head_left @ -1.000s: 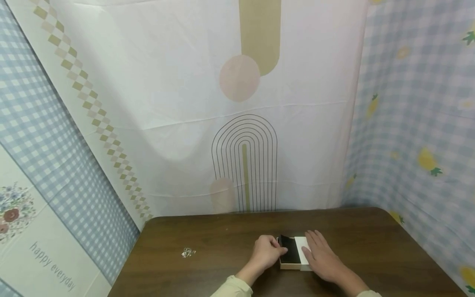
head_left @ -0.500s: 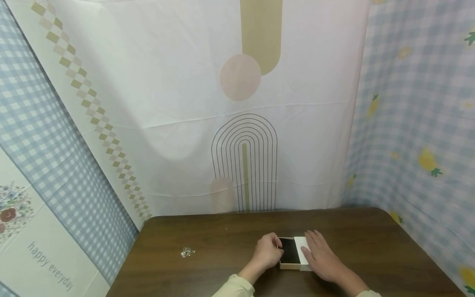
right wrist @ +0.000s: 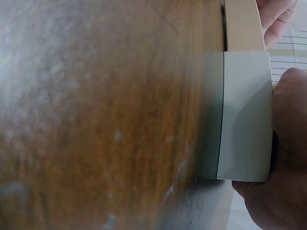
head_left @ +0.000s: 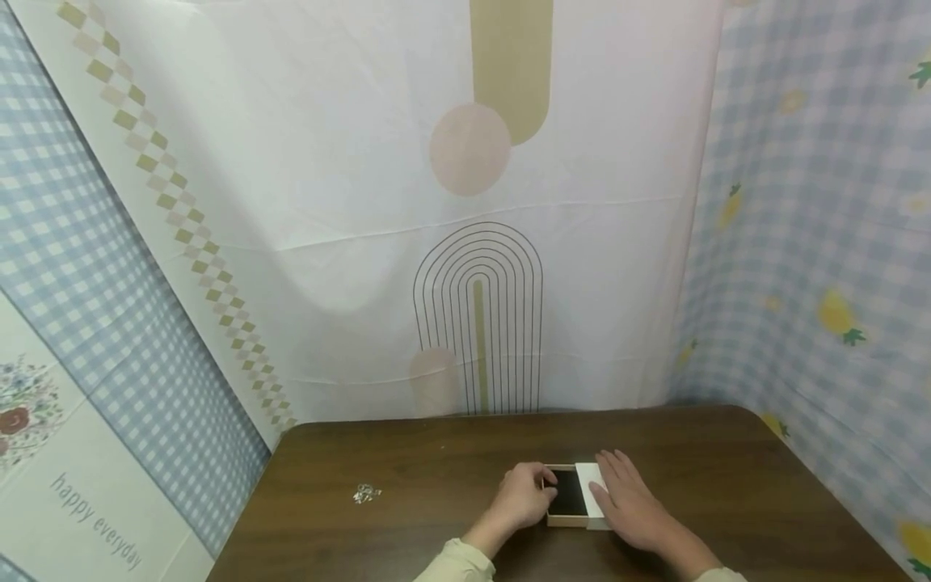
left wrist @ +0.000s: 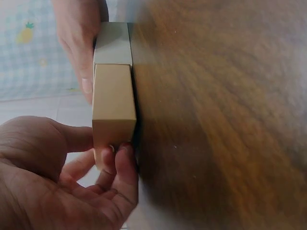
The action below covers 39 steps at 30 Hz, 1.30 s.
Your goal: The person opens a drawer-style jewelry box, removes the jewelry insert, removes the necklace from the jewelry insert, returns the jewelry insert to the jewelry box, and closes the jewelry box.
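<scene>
A drawer-style box lies on the brown table. Its light-brown inner tray point(head_left: 567, 521) sticks out to the left of the white sleeve point(head_left: 592, 491). A flat black liner point(head_left: 565, 493) covers the inside of the tray. At the tray's left end my left hand point(head_left: 522, 495) grips the end wall, thumb and curled fingers about it; the left wrist view shows the fingertips point(left wrist: 125, 151) against that end. My right hand point(head_left: 631, 503) lies on top of the sleeve with straight fingers, thumb spread toward the liner. In the right wrist view the sleeve's side point(right wrist: 247, 115) shows beneath this hand.
A small heap of shiny silver pieces point(head_left: 367, 494) lies on the table point(head_left: 422, 461) to the left. Behind the table hangs a white patterned cloth point(head_left: 349, 323), with blue checked cloths point(head_left: 785, 267) on both sides.
The lifted left edge of the black liner has gone down flat in the tray. My left fingers have drawn back slightly to the tray's left end. The right hand stays on the sleeve.
</scene>
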{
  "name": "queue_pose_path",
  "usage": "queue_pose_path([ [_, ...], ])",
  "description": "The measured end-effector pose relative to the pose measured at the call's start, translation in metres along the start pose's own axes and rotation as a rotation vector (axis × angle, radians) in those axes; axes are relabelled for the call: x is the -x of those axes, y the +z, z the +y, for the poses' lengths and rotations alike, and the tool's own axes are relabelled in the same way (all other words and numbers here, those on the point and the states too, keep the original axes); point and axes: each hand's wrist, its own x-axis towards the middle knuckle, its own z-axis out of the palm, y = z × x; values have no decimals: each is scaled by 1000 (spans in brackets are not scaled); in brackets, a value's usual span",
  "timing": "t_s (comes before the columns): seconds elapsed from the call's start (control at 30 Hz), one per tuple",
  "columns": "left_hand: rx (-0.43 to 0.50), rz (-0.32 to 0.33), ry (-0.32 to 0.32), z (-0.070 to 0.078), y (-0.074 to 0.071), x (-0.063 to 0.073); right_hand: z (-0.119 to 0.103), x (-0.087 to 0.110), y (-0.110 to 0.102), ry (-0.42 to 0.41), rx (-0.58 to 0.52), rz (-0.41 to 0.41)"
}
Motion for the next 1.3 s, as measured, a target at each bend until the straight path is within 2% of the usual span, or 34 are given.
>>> queue_pose_path([
  [0.13, 26, -21, 19, -6, -2, -1, 7, -1, 8, -5, -19, 17],
  [0.33, 105, -43, 39, -8, -9, 3, 5, 1, 3, -16, -17, 8],
  [0.47, 148, -48, -8, -4, -14, 7, 4, 3, 0, -29, -23, 21],
  [0.6, 132, -35, -48, 2, -15, 11, 12, 2, 8, -75, -21, 89],
  [0.77, 173, -62, -89, 8, -16, 21, 24, 0, 19, -95, -20, 111],
  [1.0, 304, -86, -87, 10, -17, 30, 27, -1, 21, -132, 14, 137],
  [1.1, 308, -82, -91, 10, -16, 32, 25, -1, 20, -120, -4, 124],
  [1.3, 339, -104, -116, 9, -11, 33, 26, -2, 23, -147, -3, 169],
])
